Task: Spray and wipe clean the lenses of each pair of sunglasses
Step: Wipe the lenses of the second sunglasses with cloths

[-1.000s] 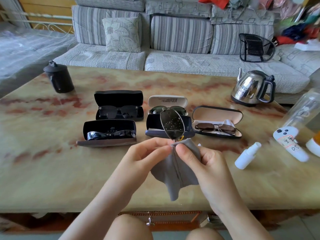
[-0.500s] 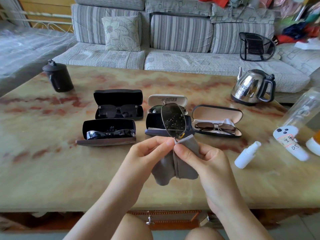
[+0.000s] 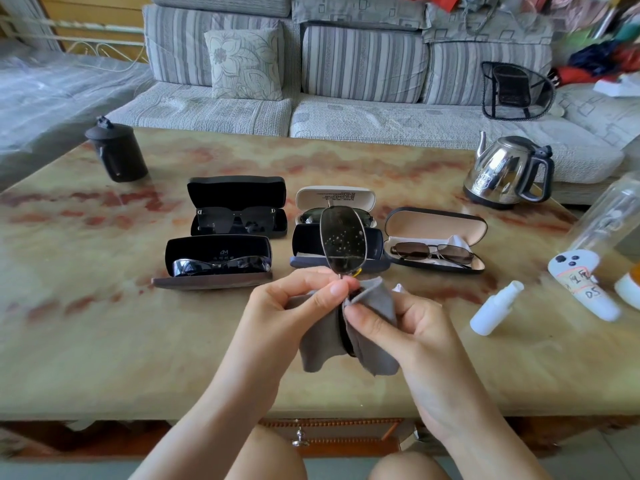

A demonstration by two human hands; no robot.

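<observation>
Navy case (image 3: 375, 251) sits half hidden behind the droplet-speckled sunglasses (image 3: 343, 240); spray bottle (image 3: 495, 308) lies on the desk (image 3: 104, 341). Left hand (image 3: 298, 301) pinches the frame, right hand (image 3: 412, 329) has its grip clamped on grey cloth (image 3: 379, 353) over one lens.

The microfibre cloth (image 3: 349, 341) is grey, the spray bottle (image 3: 496, 308) white. The sofa (image 3: 363, 64) wears grey stripes. The tabletop (image 3: 104, 323) is beige marble veined red.

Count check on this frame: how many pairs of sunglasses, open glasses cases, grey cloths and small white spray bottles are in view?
Sunglasses: 5 pairs (1 held, 4 in cases)
Open cases: 5
Grey cloth: 1
Spray bottle: 1
Total: 12
</observation>
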